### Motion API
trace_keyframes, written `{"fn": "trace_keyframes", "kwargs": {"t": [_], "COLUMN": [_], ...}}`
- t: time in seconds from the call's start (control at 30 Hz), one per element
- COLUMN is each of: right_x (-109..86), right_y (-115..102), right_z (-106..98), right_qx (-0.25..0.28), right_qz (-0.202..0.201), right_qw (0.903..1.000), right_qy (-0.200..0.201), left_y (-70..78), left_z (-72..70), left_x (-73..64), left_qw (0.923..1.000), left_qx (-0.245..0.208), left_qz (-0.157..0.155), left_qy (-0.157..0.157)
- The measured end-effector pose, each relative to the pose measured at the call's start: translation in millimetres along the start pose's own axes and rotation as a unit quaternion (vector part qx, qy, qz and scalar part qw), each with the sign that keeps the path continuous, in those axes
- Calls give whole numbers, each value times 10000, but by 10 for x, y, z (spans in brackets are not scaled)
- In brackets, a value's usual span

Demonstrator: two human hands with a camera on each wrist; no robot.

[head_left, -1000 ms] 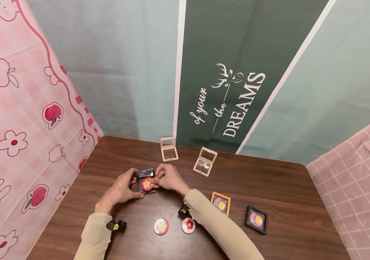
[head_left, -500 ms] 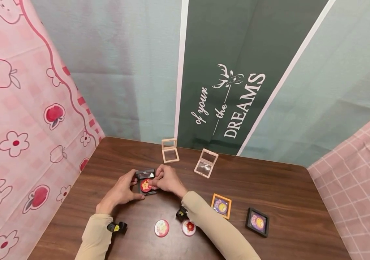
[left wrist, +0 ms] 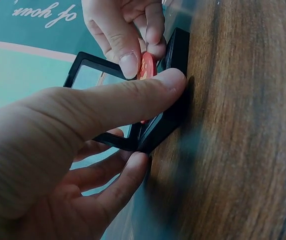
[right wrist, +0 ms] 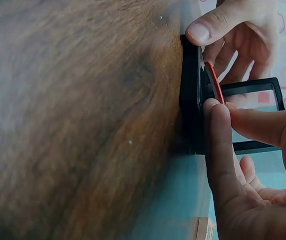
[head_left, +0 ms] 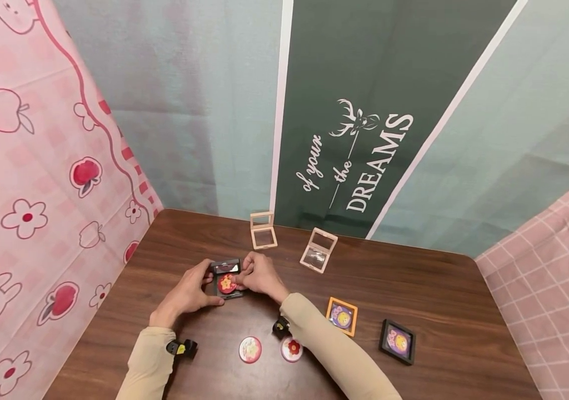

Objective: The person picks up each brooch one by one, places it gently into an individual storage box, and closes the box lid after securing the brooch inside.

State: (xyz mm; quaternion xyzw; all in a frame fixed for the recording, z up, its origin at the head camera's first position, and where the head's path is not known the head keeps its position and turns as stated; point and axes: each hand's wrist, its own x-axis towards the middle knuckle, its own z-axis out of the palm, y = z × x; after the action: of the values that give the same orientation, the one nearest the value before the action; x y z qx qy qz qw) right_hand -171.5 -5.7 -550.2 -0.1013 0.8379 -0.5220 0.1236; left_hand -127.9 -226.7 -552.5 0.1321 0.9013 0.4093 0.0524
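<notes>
The open black case point(head_left: 226, 276) is gripped by the left hand point(head_left: 185, 293) — thumb on its near edge. The red badge point(head_left: 226, 284) is pinched inside it by the right hand point(head_left: 260, 276).

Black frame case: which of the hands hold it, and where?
The left hand grips the black frame case by its near-left corner; the right hand pinches the red badge inside it.

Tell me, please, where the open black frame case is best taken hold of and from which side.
Take the black frame case by the outer edges of its base, coming from the left, as the left hand does now. The lid stands open at the far edge and the red badge with the right hand fills the middle.
</notes>
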Motion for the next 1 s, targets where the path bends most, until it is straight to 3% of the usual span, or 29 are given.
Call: {"fn": "trace_keyframes", "kwargs": {"t": [0.43,0.67,1.0], "right_x": [-12,-23,-21], "right_y": [-15,6,-23], "right_z": [-27,-54,-68], "right_qx": [-291,-797,-327], "right_qz": [-6,-316,-947], "right_qw": [9996,9963,9950], "right_qy": [6,42,-64], "left_y": [15,8,5], "left_z": [10,13,1], "left_x": [3,-4,-6], "left_qw": [10000,10000,10000], "left_qx": [-27,-58,-48], "left_qz": [-11,6,-18], "left_qy": [33,-6,28]}}
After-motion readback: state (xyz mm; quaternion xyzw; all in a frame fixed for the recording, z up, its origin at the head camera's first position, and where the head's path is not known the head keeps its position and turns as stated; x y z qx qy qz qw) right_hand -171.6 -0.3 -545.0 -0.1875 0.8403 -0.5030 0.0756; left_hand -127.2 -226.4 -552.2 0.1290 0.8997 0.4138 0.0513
